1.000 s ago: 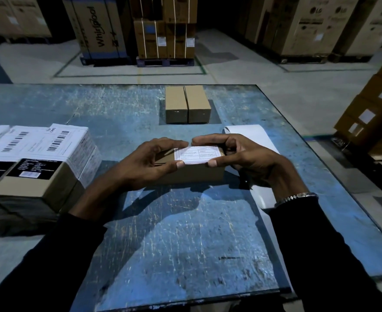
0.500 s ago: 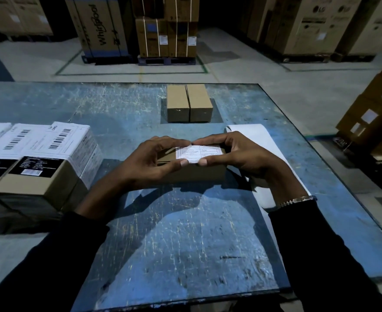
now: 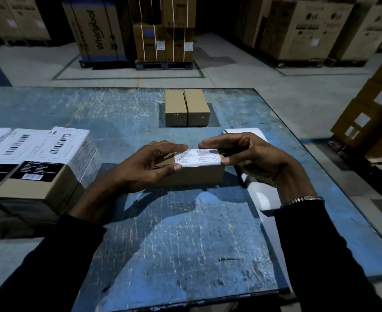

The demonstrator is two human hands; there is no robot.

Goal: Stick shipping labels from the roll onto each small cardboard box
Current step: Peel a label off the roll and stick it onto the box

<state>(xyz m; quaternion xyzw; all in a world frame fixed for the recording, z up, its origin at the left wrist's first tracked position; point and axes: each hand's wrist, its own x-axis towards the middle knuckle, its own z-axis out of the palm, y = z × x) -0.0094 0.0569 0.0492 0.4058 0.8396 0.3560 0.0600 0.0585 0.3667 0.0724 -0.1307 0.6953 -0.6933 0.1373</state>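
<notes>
Here, at a scratched blue table in a dim warehouse, a person lays a shipping label on the top of a small cardboard box. The risk from here, judging by the pose, is a crooked or creased label: uneven pressure from either side could skew it or trap a fold. The left hand grips the box's left end, fingers curled over the top, thumb on the near face. The right hand pinches the label's right edge between thumb and forefinger, other fingers loosely bent. Behind the box, 2 unlabelled boxes sit side by side; the label strip runs just right of it.
</notes>
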